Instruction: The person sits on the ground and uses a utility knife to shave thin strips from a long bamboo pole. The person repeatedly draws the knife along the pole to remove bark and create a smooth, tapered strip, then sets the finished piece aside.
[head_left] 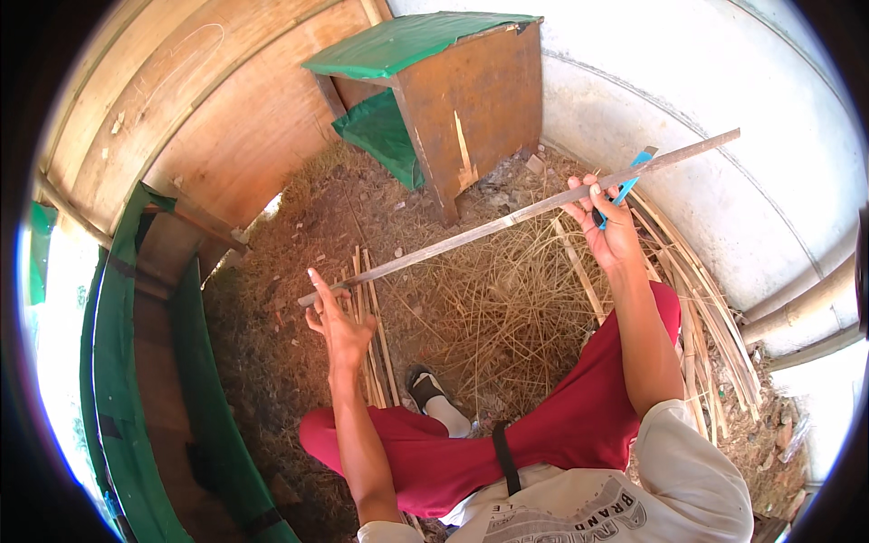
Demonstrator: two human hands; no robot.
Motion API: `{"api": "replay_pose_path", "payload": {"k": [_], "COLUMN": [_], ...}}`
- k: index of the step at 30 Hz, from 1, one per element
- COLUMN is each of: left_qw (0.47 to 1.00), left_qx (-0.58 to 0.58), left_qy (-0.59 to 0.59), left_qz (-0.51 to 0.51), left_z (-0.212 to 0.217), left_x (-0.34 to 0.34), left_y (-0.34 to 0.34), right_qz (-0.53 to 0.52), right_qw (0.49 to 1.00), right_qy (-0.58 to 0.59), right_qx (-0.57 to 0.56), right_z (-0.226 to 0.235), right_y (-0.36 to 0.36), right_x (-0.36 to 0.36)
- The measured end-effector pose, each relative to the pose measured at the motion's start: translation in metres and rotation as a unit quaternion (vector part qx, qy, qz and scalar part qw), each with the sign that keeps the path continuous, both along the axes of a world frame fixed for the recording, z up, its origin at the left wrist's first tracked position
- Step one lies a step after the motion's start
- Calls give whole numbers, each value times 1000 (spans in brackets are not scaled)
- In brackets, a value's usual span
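A long, thin bamboo strip (453, 240) is raised at a slant in front of me, its right end higher. My right hand (611, 222) pinches it between thumb and fingers, right of its middle. The same hand also holds a blue utility knife (622, 192), which crosses the strip and points up and to the right. At the strip's left end is my left hand (342, 328), its index finger stretched across the strip and its thumb standing apart. Whether the left fingers only touch the strip or bear some of its weight, I cannot tell.
Long split strips (692, 299) lie bundled along the white wall at right; more strips (369, 326) lie by my left knee. Dry straw (507, 308) covers the ground ahead. A wooden cabinet (480, 100) with a green top stands beyond; a green-covered wooden frame (195, 362) is at left.
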State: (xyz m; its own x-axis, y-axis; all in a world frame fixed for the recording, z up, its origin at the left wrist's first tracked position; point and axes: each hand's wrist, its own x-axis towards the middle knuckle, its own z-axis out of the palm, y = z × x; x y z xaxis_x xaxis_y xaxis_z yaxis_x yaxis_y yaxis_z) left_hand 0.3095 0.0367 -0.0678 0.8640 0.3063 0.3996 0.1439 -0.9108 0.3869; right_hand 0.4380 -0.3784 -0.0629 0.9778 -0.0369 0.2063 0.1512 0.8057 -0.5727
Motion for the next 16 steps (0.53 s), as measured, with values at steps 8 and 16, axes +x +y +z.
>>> {"api": "replay_pose_path", "payload": {"k": [8,16], "left_qw": [998,999], "left_qx": [11,11], "left_qy": [-55,-18], "left_qz": [-10,-26], "left_z": [-6,-14], "left_x": [-1,-1], "left_y": [-6,-6], "right_qz": [7,7], "right_qw": [1000,997], "right_qy": [8,78], "right_qx": [-1,5], "right_z": [1,-4], "right_y": [4,17], "right_x": [-1,6]}}
